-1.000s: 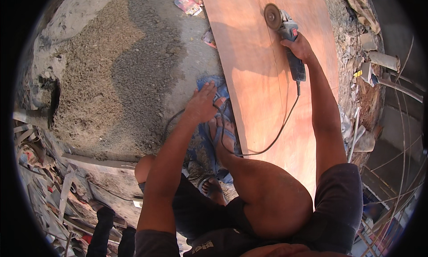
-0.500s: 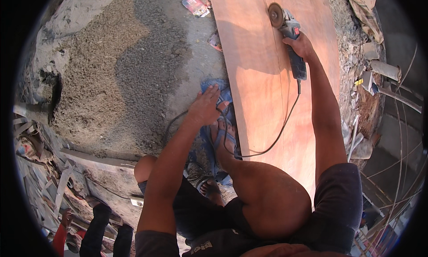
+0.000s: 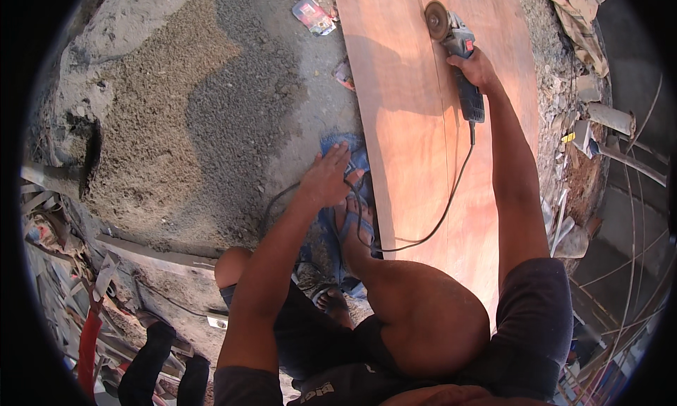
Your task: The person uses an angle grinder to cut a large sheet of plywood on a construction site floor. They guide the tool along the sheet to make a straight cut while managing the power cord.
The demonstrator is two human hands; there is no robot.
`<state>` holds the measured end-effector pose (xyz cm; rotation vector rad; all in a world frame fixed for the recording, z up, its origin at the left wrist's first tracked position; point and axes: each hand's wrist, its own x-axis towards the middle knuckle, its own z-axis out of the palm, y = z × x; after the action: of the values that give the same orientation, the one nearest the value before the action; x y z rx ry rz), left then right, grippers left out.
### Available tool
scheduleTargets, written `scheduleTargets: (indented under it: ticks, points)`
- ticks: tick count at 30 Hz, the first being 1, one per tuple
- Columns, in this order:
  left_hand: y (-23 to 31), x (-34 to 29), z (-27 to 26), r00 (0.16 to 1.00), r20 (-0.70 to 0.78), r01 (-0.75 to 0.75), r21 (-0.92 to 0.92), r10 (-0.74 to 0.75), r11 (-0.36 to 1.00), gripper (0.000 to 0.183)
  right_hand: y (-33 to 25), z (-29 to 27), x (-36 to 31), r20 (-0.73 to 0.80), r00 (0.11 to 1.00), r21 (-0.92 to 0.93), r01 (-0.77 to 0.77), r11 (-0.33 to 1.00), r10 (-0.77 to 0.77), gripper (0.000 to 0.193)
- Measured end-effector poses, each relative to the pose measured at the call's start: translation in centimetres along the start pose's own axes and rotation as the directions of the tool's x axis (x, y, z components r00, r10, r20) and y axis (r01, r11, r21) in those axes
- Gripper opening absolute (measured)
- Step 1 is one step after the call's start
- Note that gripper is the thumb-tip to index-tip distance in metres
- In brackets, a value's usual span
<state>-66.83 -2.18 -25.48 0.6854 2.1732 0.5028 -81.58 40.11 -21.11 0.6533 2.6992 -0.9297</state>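
Note:
My right hand (image 3: pixel 477 69) is wrapped around the dark body of an angle grinder (image 3: pixel 468 89), whose round disc (image 3: pixel 438 21) points away from me. The grinder is over a large sheet of plywood (image 3: pixel 409 152), by a thin line running along the sheet. Its black cord (image 3: pixel 451 208) curves back toward me across the plywood, then over my foot. Left of the sheet's edge, my left hand (image 3: pixel 328 175) is open with fingers stretched out, above a blue plastic piece (image 3: pixel 345 144). The cord passes beneath that hand; whether they touch I cannot tell.
My sandalled foot (image 3: pixel 355 219) is beside the plywood's left edge. A heap of sandy gravel (image 3: pixel 155 124) spreads to the left, with a crumpled wrapper (image 3: pixel 314 16) farther off. Rubble and a pipe (image 3: pixel 611 117) lie at right. Another person's dark-trousered legs (image 3: pixel 147 364) show lower left.
The view has shifted slightly. My right hand keeps its hold on the grinder, and my left hand stays almost in place. At lower left, the other person's red-sleeved arm has moved upward.

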Motion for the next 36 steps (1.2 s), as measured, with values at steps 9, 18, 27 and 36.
scheduleTargets:
  ticks: [9, 18, 27, 36]
  points:
    - [-0.1, 0.2, 0.2, 1.000, 0.028, 0.012, 0.004, -0.012, 1.000, 0.074, -2.4, -0.5, 1.3, 0.044, 0.999, 0.085, 0.026, 0.996, -0.030, 0.044]
    - [-0.2, 0.2, 0.5, 1.000, -0.006, 0.003, -0.032, -0.003, 0.999, 0.073, -3.2, -1.0, 4.6, 0.033, 0.999, 0.112, 0.031, 0.993, -0.035, 0.043]
    - [0.1, -0.1, 0.1, 1.000, 0.008, 0.018, -0.058, -0.017, 0.998, 0.074, -4.8, -1.2, 7.3, 0.033, 0.999, 0.132, 0.030, 0.991, -0.034, 0.035]
    - [0.2, -0.2, -0.3, 1.000, 0.019, 0.020, -0.062, -0.019, 0.998, 0.075, -5.4, -1.5, 11.0, 0.019, 1.000, 0.076, 0.016, 0.997, -0.018, 0.036]
